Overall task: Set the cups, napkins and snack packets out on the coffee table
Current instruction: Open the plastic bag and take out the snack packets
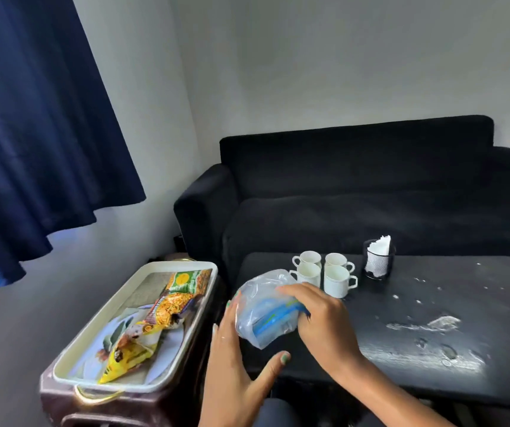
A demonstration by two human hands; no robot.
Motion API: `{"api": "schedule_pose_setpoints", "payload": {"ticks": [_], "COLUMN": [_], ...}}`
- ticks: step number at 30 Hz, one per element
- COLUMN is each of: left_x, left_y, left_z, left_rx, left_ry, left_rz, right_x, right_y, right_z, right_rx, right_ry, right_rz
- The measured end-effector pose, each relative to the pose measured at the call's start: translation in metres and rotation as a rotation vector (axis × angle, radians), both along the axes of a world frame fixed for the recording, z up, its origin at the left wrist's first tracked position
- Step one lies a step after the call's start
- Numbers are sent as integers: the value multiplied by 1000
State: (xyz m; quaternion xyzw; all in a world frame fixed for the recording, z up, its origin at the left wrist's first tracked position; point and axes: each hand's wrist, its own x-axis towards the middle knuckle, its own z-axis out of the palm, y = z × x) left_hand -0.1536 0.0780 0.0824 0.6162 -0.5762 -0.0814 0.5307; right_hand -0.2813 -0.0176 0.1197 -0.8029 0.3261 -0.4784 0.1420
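Note:
A clear plastic snack packet (pixel 263 309) with blue print hangs over the near left corner of the dark coffee table (pixel 432 334). My right hand (pixel 324 322) grips it from the right and above. My left hand (pixel 238 359) supports it from the left with straight fingers. Several white cups (pixel 336 280) stand in a cluster at the table's far side, with a black mesh holder of white napkins (pixel 378 260) to their right. Yellow and orange snack packets (pixel 167 306) lie in a white tray (pixel 102 331) at the left.
The tray rests on a dark brown stool (pixel 118 405) beside the table. A black sofa (pixel 355 192) stands behind the table. White scuffs mark the tabletop's right half. A blue curtain (pixel 32 118) hangs at the left.

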Motion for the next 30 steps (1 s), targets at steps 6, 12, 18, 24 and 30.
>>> {"api": "schedule_pose_setpoints", "payload": {"ticks": [6, 12, 18, 24, 30], "left_x": [-77, -149, -227, -305, -370], "left_y": [-3, -20, -38, -56, -60], "left_z": [-23, -25, -36, -49, -70], "left_rx": [60, 120, 197, 227, 268], "left_ry": [103, 158, 239, 172, 57], "left_rz": [-82, -196, -326, -490, -673], "right_x": [-46, -105, -183, -279, -354], "right_y": [-2, -4, -8, -1, 16], "right_z": [-6, -10, -21, -38, -67], "right_rx": [126, 274, 500, 790, 849], "right_ry": [-73, -61, -5, -91, -161], "right_rz": [-70, -164, -127, -62, -120]}}
